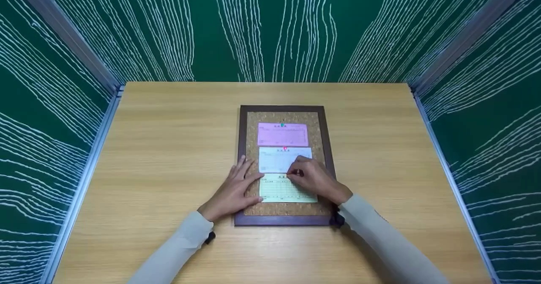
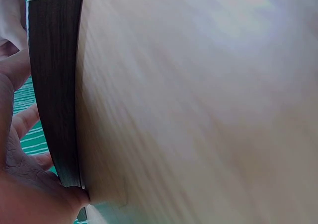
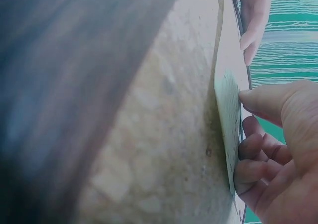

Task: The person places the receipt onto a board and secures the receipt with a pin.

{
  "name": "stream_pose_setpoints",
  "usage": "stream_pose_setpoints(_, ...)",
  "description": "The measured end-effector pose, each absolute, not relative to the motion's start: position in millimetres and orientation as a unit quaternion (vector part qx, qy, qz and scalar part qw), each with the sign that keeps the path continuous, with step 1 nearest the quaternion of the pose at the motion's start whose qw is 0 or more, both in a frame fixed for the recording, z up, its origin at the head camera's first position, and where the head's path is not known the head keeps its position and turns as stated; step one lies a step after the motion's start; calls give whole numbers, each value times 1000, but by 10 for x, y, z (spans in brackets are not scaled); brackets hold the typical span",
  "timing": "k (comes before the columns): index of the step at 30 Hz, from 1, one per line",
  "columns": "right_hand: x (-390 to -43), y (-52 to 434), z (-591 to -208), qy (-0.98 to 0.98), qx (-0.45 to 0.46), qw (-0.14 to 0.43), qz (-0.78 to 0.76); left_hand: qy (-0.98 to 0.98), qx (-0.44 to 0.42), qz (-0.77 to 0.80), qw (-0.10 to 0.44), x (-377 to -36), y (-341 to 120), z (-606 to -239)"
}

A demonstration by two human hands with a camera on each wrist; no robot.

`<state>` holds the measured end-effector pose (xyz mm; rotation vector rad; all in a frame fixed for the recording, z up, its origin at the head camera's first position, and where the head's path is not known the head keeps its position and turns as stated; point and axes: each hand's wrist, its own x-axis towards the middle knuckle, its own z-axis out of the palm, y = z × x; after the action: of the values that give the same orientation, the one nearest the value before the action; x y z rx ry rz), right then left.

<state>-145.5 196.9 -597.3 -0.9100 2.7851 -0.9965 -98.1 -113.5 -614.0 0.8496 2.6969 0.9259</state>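
A cork board (image 1: 252, 127) in a dark wooden frame (image 1: 279, 220) lies on the table, with a pink slip (image 1: 282, 138), a white slip (image 1: 274, 161) and a green slip (image 1: 281, 191) one below another. My left hand (image 1: 236, 187) is spread over the board's left edge, its thumb and index fingertips touching the green slip's left side. At that slip's top middle, my right hand (image 1: 315, 176) has curled fingers and pinches something tiny, apparently a push pin, mostly hidden. The right wrist view shows the right hand (image 3: 278, 159) against the green slip (image 3: 228, 119).
A green push pin (image 1: 282, 124) sits at the top of the pink slip and a red push pin (image 1: 285, 148) at the top of the white one. The wooden table (image 1: 169, 148) is bounded by green walls (image 1: 211, 30) with white wavy lines.
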Motion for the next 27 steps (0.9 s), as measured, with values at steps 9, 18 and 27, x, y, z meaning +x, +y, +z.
stream_pose_setpoints(9,-1501,1952,-5937,904,-264,69,-329,903,281,313,91,-988,-1135,-6135)
stream_pose_setpoints(18,-1487,1959,-5941,908,-285,49,-302,902,276,318,94,-993,-1138,-6140)
stream_pose_setpoints(27,-1432,1993,-5942,904,-307,36,-296,902,289,308,82,-983,-1135,-6136)
